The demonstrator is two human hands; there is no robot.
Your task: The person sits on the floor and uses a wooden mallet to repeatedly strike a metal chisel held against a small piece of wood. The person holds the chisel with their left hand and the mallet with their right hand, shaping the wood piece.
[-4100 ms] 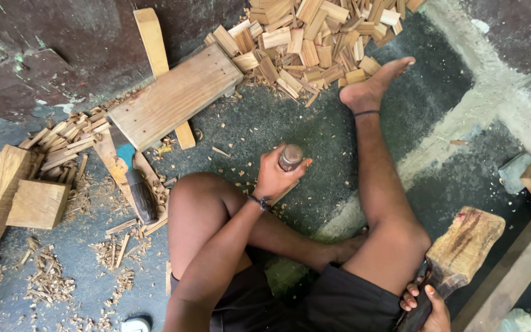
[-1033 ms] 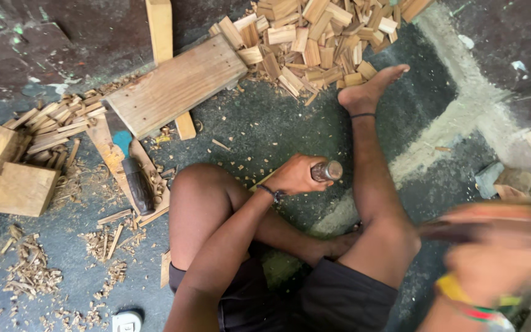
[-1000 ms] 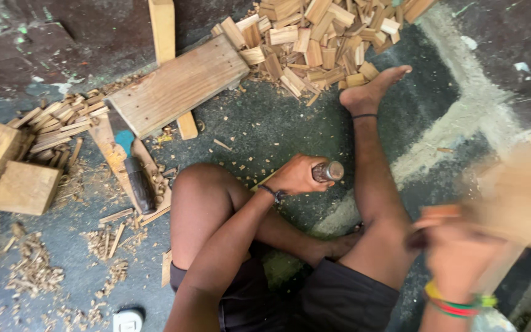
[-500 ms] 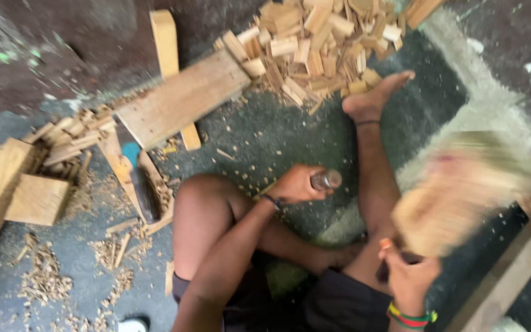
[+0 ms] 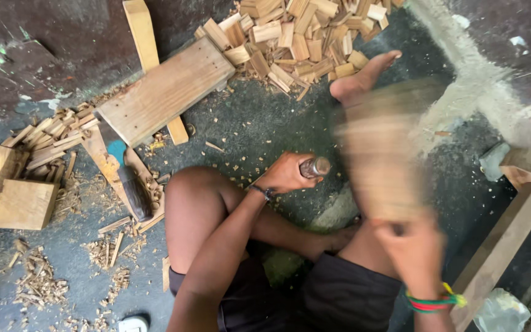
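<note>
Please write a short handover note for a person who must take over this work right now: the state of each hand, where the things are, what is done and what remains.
Left hand: closed around a small cylindrical tool with a metal end, held low over the dark floor before the bent knee.
Right hand: grips a pale wooden block, blurred by motion, raised above the legs.
Around: a flat wooden plank to the upper left, a heap of short cut wooden pieces at the top, a dark-handled blade beside wood shavings.
Done: many pieces already cut.
Left: the block is still in hand.
</note>
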